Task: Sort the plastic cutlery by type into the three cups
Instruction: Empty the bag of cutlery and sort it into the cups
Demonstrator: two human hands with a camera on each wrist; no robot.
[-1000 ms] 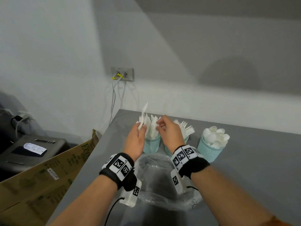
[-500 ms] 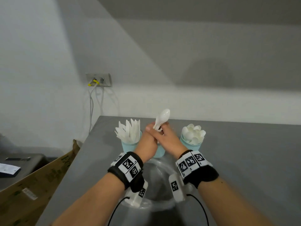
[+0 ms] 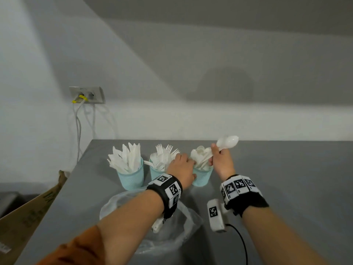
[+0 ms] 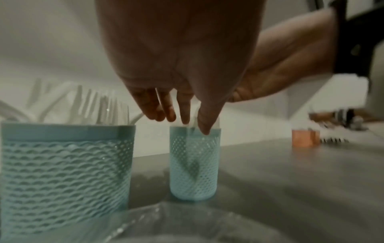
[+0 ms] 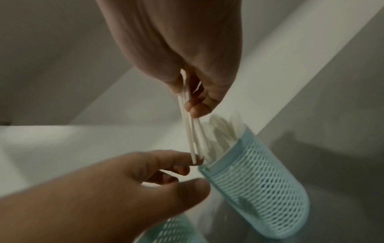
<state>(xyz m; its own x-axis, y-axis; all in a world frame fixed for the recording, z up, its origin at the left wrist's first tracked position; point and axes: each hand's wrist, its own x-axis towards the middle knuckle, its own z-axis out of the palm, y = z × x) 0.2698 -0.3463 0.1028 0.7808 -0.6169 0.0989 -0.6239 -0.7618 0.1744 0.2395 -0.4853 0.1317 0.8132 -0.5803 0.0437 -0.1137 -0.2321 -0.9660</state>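
Head view, right hand [image 3: 221,163] gripping spoons [image 3: 228,141], left hand [image 3: 181,167] loosely open, cardboard box [image 3: 32,215] lettering unreadable

- A grey table [image 3: 286,188] with a matt top stands against a pale wall; its left and far edges show in the head view.
- Three light-blue mesh cups stand on it in a row near the far edge.
- The left cup [image 3: 131,178] holds white plastic knives.
- The middle cup [image 3: 155,174], just beside it, holds white forks.
- The right cup [image 3: 202,177] holds white spoons.
- A crumpled clear plastic bag [image 3: 183,234] lies on the tabletop nearer the person, in front of the cups.
- An orange block-like thing [image 4: 304,138] sits farther along the surface in the left wrist view; it is too blurred to identify.
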